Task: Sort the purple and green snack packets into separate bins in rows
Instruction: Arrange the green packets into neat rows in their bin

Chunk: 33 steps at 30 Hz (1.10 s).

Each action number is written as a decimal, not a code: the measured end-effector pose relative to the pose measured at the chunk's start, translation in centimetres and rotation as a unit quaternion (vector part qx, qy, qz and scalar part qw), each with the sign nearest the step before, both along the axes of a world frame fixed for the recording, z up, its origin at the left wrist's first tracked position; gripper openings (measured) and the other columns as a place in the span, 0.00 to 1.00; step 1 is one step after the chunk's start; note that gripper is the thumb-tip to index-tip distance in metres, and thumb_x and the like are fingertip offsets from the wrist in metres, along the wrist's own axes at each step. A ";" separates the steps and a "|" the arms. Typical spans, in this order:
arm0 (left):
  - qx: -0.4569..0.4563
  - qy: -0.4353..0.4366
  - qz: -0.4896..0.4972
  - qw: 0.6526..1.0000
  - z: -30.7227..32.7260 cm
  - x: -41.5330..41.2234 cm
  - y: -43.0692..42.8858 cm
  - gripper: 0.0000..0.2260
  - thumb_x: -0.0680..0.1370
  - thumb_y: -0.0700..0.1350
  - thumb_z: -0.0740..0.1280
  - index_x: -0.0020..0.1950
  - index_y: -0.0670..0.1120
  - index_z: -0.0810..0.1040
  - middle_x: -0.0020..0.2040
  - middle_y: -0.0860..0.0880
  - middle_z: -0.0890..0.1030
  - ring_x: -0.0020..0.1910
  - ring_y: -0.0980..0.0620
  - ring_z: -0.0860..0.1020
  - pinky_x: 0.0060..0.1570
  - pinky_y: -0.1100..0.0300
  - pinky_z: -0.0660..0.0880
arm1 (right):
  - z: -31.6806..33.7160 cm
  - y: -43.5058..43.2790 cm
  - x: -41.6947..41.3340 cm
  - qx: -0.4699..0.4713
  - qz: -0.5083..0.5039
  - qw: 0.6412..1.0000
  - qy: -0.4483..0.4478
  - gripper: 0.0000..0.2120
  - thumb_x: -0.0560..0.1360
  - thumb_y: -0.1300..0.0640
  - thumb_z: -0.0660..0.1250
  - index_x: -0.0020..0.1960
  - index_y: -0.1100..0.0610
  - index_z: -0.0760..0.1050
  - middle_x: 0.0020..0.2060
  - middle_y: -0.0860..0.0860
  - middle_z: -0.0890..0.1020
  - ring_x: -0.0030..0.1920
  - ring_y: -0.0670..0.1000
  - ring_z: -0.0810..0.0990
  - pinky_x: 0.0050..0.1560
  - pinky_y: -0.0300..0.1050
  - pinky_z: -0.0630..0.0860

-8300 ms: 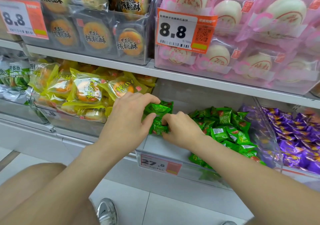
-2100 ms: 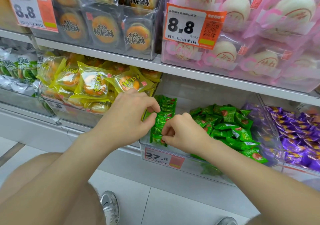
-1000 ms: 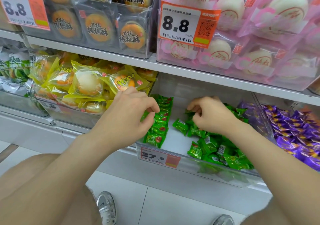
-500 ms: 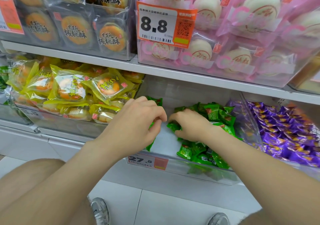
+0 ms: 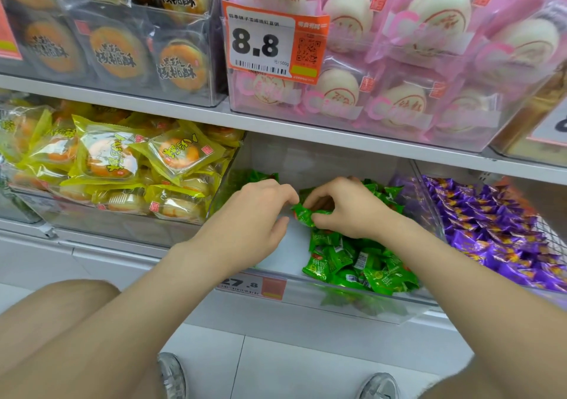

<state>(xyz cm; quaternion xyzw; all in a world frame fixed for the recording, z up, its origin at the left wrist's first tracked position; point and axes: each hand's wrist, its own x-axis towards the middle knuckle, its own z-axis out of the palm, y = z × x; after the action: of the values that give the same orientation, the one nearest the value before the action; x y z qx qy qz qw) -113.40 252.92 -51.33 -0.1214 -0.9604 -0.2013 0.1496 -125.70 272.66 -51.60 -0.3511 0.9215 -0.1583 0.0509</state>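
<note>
Green packet [image 5: 307,215], pinched in the fingertips of the right hand [image 5: 349,211], hovers over the bin [image 5: 291,250], left of the loose green pile [image 5: 352,263]. Left hand [image 5: 260,211] curls beside it; whether it grips anything I cannot tell. Row-building step, I judge. Next, tuck the packet against the row [image 5: 260,176] at far left.

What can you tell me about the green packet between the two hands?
The green packet is a small, glossy plastic pillow wrapper with crimped ends and a bit of red near its left end. It lies roughly level, held above the clear bin's white floor, just over the loose green heap. The right hand pinches its right part. The left hand's fingertips sit at its left end, but its grip is unclear.
</note>
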 end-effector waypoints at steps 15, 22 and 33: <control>0.141 -0.039 0.063 0.987 2.0 0.1 2.4 0.13 0.75 0.55 0.75 0.38 0.48 0.79 0.33 0.52 0.81 0.34 0.56 0.78 0.36 0.57 0.73 | 3.9 4.5 3.5 -0.322 -0.135 0.899 -0.264 0.09 0.84 0.59 0.66 0.60 0.53 0.84 0.47 0.52 0.89 0.44 0.45 0.85 0.43 0.37 0.79; 0.402 -0.074 -0.052 0.911 2.9 2.4 1.4 0.08 0.79 0.43 0.76 0.55 0.52 0.82 0.51 0.49 0.86 0.50 0.50 0.87 0.55 0.41 0.84 | 4.2 1.4 6.5 -0.408 -0.094 0.870 -0.262 0.09 0.83 0.60 0.68 0.62 0.54 0.80 0.47 0.57 0.88 0.43 0.55 0.85 0.41 0.51 0.82; 0.499 -0.030 0.018 0.866 3.4 3.1 -1.1 0.08 0.78 0.40 0.74 0.57 0.43 0.83 0.49 0.46 0.88 0.45 0.44 0.88 0.45 0.48 0.85 | 4.5 -1.1 7.6 -0.437 0.025 0.811 -0.388 0.18 0.75 0.60 0.76 0.63 0.61 0.81 0.56 0.59 0.86 0.54 0.61 0.87 0.59 0.54 0.83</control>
<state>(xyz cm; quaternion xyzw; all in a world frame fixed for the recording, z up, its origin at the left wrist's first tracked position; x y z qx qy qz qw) -110.25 251.84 -47.97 -0.0072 -0.7378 -0.6544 0.1653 -118.10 271.53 -47.10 -0.2682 0.6499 -0.6659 0.2495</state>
